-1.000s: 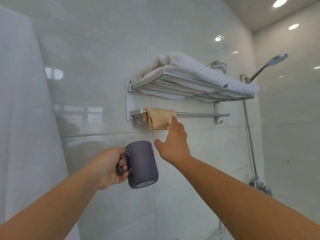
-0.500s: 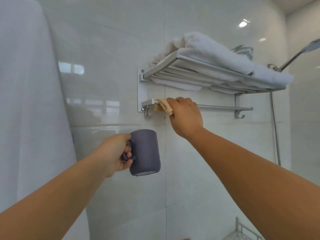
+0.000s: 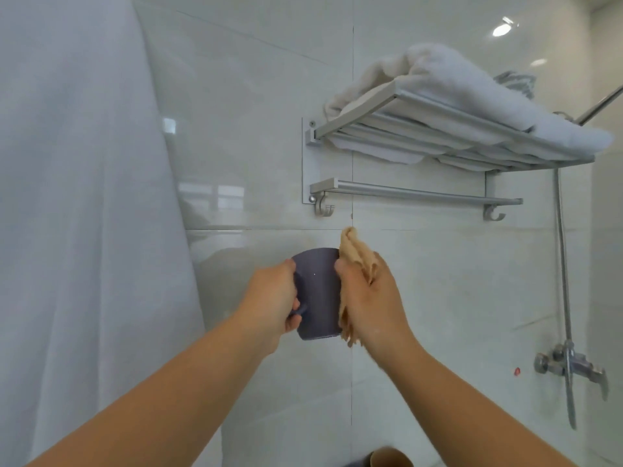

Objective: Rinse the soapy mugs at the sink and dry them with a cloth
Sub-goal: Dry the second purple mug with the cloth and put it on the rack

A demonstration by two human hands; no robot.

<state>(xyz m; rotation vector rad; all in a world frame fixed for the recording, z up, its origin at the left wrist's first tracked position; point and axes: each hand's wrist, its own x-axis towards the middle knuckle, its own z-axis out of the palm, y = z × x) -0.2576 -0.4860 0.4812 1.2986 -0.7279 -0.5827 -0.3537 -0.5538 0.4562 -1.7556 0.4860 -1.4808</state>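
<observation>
Gripping the handle of the dark purple mug (image 3: 317, 291), the left hand (image 3: 269, 299) has its fingers curled round the handle on the mug's left side, with the thumb lying against the upper wall. The mug is held in the air in front of the tiled wall (image 3: 256, 136), roughly upright, its flat end seen at the bottom; which end is the mouth cannot be told. The right hand (image 3: 372, 299) holds a tan cloth (image 3: 354, 256) and presses it against the mug's right wall. The cloth lies between palm and mug; one bunched end sticks up above the mug's top edge, and a frayed end hangs below its base.

Above the hands, the towel rack (image 3: 438, 129) is fixed to the wall and carries folded white towels (image 3: 472, 85). A bare rail (image 3: 414, 193) runs beneath it. A white curtain (image 3: 74, 197) hangs at left. The shower valve (image 3: 569, 365) sits at lower right.
</observation>
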